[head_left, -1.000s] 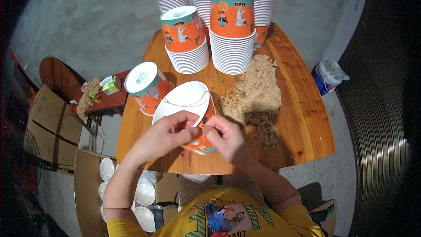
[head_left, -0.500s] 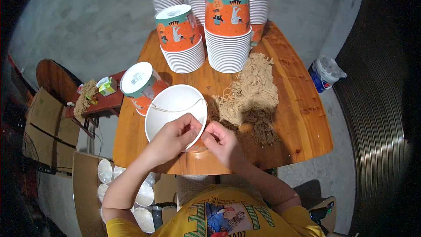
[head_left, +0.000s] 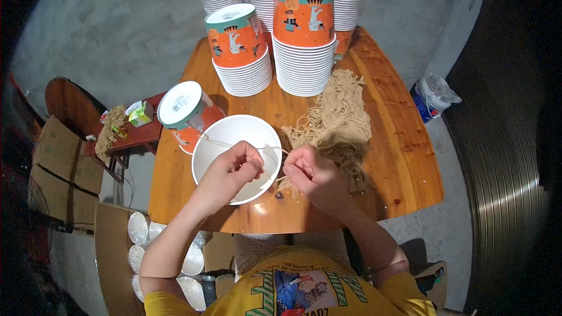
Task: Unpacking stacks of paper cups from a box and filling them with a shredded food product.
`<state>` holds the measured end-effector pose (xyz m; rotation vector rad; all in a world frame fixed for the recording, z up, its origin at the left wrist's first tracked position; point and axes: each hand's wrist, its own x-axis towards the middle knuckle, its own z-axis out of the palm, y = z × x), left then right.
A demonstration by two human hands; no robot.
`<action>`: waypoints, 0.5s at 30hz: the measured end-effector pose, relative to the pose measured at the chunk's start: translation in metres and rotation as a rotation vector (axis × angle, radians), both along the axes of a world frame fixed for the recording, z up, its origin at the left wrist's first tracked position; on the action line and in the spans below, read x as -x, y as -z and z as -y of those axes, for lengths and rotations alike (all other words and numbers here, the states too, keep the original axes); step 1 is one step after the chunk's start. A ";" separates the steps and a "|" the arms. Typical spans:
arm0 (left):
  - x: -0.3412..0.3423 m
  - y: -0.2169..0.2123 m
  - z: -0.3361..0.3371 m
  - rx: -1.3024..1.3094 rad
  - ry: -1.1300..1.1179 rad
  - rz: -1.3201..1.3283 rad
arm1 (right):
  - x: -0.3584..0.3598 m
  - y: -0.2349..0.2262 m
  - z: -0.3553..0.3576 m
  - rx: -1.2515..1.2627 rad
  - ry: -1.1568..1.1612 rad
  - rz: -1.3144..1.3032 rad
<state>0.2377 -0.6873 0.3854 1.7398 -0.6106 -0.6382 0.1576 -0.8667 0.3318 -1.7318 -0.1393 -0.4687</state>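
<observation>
A white paper bucket (head_left: 231, 134) stands mouth-up at the near side of the wooden table (head_left: 398, 146). A thin tan string (head_left: 225, 143) crosses its mouth. My left hand (head_left: 231, 169) reaches over the bucket's rim and pinches the string. My right hand (head_left: 313, 175) is closed on the string's other end just right of the bucket, beside a heap of tan strings (head_left: 339, 120).
An orange printed bucket (head_left: 187, 114) lies tipped at the table's left edge. Two stacks of such buckets (head_left: 240, 52) (head_left: 303, 35) stand behind, taller white stacks beyond. A small side table (head_left: 134, 134) is at left, cardboard boxes (head_left: 58, 169) and lids (head_left: 140, 234) on the floor.
The bucket, tilted with its orange side showing between my hands a second ago, now stands mouth-up. My hands have moved apart, drawing the string across its mouth.
</observation>
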 end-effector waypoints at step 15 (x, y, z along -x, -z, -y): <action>0.004 -0.011 0.015 0.099 0.016 -0.315 | -0.010 -0.003 -0.004 -0.145 -0.153 -0.138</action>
